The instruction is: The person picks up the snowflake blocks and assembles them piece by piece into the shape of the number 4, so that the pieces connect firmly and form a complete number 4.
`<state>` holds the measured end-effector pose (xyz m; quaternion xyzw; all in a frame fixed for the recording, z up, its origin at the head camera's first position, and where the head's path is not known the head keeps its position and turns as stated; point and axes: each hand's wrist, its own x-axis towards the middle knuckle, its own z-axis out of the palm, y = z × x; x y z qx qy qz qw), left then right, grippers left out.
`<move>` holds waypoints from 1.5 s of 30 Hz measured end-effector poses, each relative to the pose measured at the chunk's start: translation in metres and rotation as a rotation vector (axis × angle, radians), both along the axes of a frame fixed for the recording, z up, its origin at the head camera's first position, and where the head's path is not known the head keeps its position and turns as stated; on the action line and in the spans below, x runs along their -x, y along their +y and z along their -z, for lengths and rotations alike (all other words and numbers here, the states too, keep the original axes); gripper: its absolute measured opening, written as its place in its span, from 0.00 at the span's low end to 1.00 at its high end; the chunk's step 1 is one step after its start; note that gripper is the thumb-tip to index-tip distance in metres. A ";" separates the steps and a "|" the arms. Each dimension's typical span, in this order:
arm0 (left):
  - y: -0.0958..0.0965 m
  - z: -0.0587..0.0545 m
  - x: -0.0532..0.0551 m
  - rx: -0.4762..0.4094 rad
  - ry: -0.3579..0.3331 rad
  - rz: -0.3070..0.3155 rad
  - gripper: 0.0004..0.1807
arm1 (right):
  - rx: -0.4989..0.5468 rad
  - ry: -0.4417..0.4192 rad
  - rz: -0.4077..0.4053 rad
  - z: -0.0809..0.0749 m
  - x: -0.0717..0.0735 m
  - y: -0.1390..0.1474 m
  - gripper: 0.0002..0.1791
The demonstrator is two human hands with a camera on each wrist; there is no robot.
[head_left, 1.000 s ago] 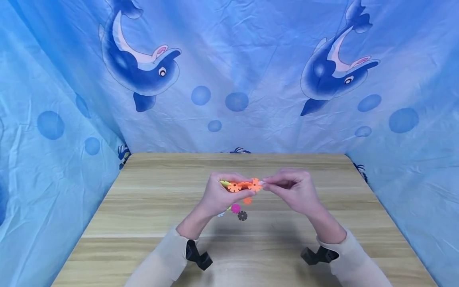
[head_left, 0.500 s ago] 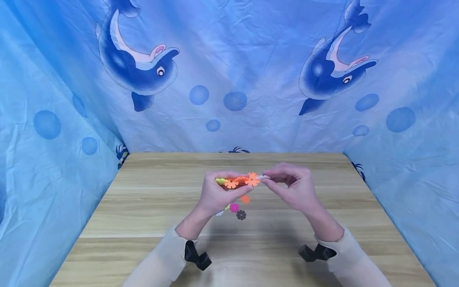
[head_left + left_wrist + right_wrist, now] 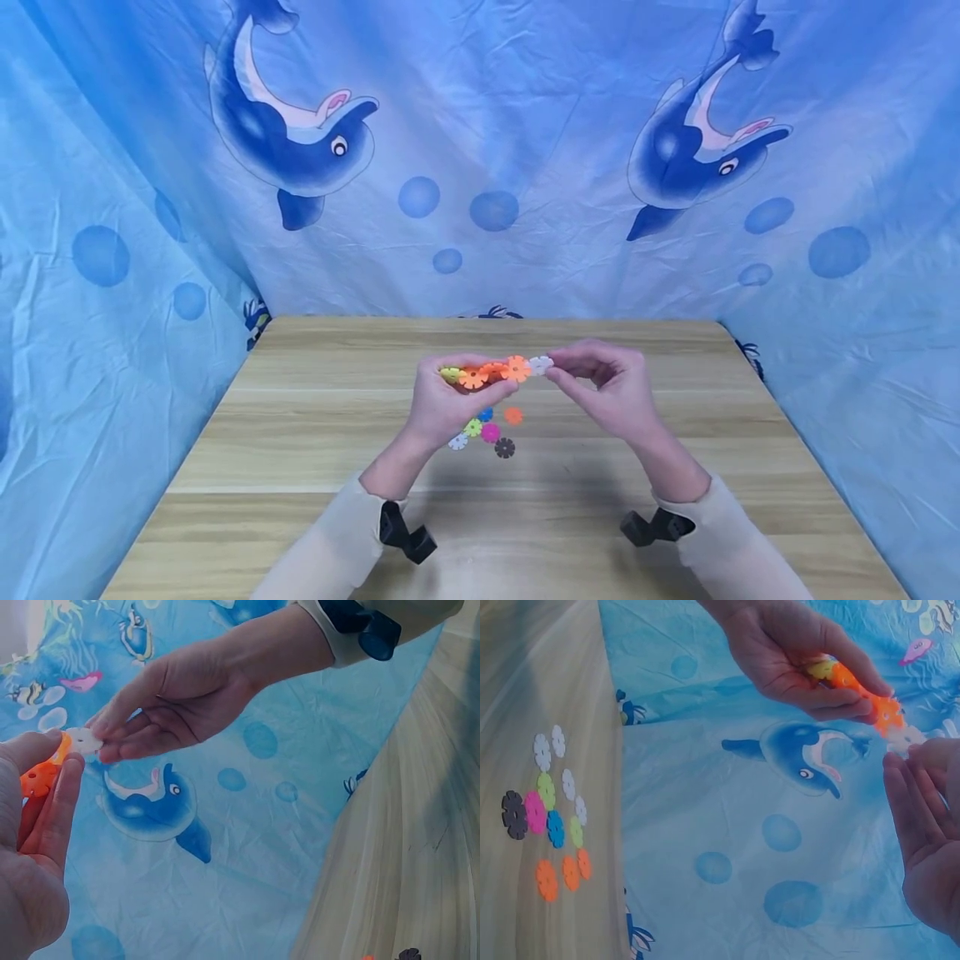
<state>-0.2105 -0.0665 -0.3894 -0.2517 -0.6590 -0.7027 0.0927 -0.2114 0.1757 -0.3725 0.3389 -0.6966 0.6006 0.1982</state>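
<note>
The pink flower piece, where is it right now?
In the head view, the pink piece lies on the table, lower middle of the picture, below the left hand, between a green piece and the black piece.

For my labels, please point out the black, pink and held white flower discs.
Black flower disc point(image 3: 505, 448), head view, middle.
Pink flower disc point(image 3: 490, 432), head view, middle.
Held white flower disc point(image 3: 539, 366), head view, visible middle.

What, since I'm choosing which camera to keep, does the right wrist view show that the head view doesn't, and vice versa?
Only the right wrist view: a second loose light green piece.
Only the head view: sleeves and black wrist devices.
Both: the left hand holding orange pieces, the right hand pinching a white piece, a loose pink piece.
</note>
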 end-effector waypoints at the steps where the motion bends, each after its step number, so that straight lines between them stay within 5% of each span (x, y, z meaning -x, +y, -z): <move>1: 0.000 -0.001 0.000 -0.009 -0.002 -0.001 0.16 | 0.000 -0.007 -0.008 0.001 0.001 0.000 0.14; 5: -0.002 -0.003 0.001 -0.031 -0.003 -0.007 0.17 | -0.095 -0.081 0.009 0.009 0.009 0.002 0.12; 12: -0.006 -0.005 0.001 -0.024 0.015 -0.041 0.16 | -0.683 -0.291 0.020 0.060 0.044 -0.003 0.11; 17: -0.006 -0.004 0.000 -0.018 0.015 -0.035 0.16 | -0.902 -0.308 -0.019 0.096 0.054 -0.013 0.14; 27: -0.007 -0.002 -0.001 -0.017 0.023 -0.043 0.18 | -1.042 -0.234 0.091 0.118 0.054 -0.021 0.12; 45: -0.009 -0.002 0.000 -0.016 0.016 -0.057 0.16 | -0.927 -0.280 0.055 0.120 0.056 -0.009 0.09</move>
